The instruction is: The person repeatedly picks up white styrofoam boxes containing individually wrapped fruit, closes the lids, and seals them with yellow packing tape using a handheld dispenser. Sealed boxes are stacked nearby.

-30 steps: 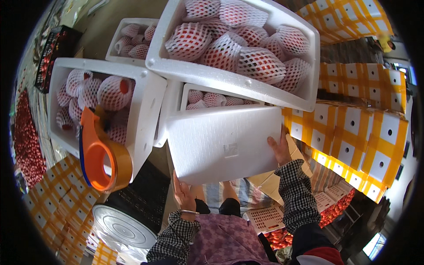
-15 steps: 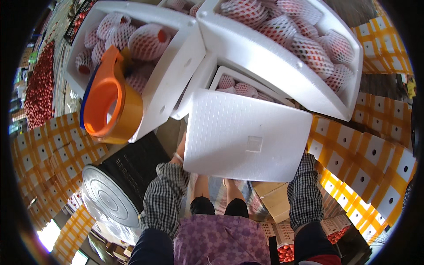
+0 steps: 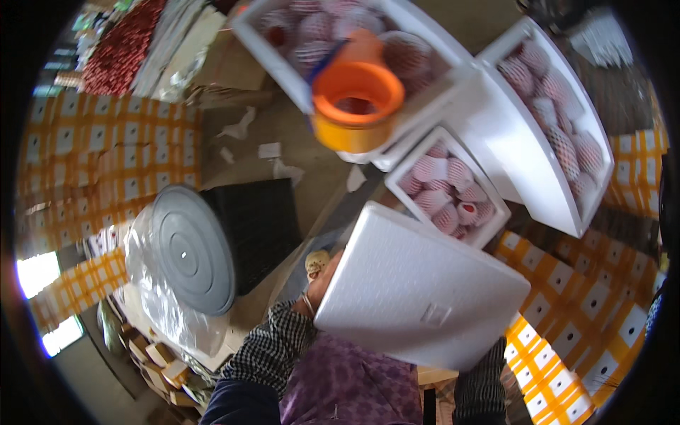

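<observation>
A white foam lid is held tilted in front of my body. My left hand grips its left edge, with the fingers partly hidden behind it. My right forearm, in a checked sleeve, reaches under the lid's right side, and the lid covers that hand. Just beyond the lid's far edge stands a small white foam box, uncovered, filled with red fruit in white foam nets. An orange and yellow tape dispenser rests against a larger foam box of netted fruit.
Another large foam box of netted fruit stands at the far right. Stacked white cartons with yellow tape line the left, and more cartons the right. A black bin with a grey round lid lies left. Scraps litter the floor.
The view has swung left, so the boxes and tape dispenser appear farther right. The lid sits lower and more turned, and more of the small box's fruit shows.
</observation>
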A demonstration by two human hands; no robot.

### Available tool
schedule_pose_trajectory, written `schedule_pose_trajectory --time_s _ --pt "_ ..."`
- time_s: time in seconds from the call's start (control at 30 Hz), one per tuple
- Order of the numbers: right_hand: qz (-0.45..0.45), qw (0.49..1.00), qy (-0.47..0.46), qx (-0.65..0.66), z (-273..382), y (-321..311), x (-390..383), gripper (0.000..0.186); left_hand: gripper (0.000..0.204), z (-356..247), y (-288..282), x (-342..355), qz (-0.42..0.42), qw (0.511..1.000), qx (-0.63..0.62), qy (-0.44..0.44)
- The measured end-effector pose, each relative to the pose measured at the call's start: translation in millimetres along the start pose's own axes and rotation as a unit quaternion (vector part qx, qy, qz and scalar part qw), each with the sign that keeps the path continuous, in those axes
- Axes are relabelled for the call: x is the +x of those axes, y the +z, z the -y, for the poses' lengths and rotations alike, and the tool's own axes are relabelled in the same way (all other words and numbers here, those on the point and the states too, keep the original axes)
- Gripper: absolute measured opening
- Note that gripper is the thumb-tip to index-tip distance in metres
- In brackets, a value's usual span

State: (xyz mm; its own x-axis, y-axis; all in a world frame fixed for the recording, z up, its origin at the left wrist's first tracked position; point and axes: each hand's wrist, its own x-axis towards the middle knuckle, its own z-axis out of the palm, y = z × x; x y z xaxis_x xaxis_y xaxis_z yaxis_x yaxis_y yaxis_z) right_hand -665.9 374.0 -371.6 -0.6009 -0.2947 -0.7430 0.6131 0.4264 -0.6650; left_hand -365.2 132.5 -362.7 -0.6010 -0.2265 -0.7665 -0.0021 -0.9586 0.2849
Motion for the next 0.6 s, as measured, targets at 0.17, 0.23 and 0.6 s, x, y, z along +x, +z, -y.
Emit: schedule_pose_trajectory --time_s 0.17,0.23,0.6 --pt "0.028 0.997 -0.007 -0.069 -3.8 48.5 -66.3 0.075 0.043 -9.4 -22.1 -132.5 -0.088 0.991 0.007 0.102" --pt "0.045 0.994 -0.023 -0.097 1.4 82.4 -96.1 0.075 0.043 -17.9 -47.9 -177.0 -0.103 0.985 -0.012 0.136" --pt "0.266 0.931 -0.116 -0.222 -19.8 359.9 -229.8 0.077 0.045 -105.0 -265.9 -392.4 -0.114 0.937 -0.066 0.324"
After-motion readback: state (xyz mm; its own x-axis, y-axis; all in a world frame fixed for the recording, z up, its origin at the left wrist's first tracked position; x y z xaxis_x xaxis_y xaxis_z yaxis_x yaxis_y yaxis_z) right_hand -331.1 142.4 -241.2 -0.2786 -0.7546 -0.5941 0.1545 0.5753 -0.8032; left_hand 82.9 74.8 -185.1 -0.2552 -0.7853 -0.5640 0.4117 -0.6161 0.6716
